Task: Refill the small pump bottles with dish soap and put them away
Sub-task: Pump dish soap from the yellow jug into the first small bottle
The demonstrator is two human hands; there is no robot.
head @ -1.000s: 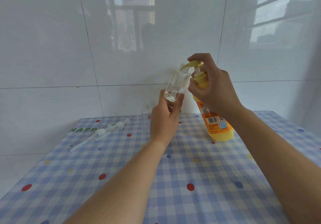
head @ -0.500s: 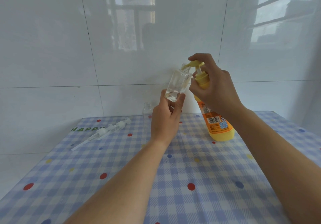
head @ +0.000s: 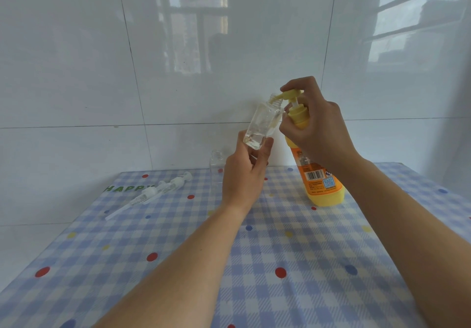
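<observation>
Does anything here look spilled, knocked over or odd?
No spill shows. Two pump tops lie loose on the tablecloth, and the left hand holds the small clear bottle tilted at the spout of the soap bottle. Both suit refilling.

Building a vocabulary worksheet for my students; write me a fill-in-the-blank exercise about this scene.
The left hand holds a small clear bottle tilted toward a ____ pump nozzle.
The right hand grips the dish soap bottle, whose base rests on the checked ____.
____ white pump heads lie at the far left.
Missing words: yellow; tablecloth; two.
</observation>
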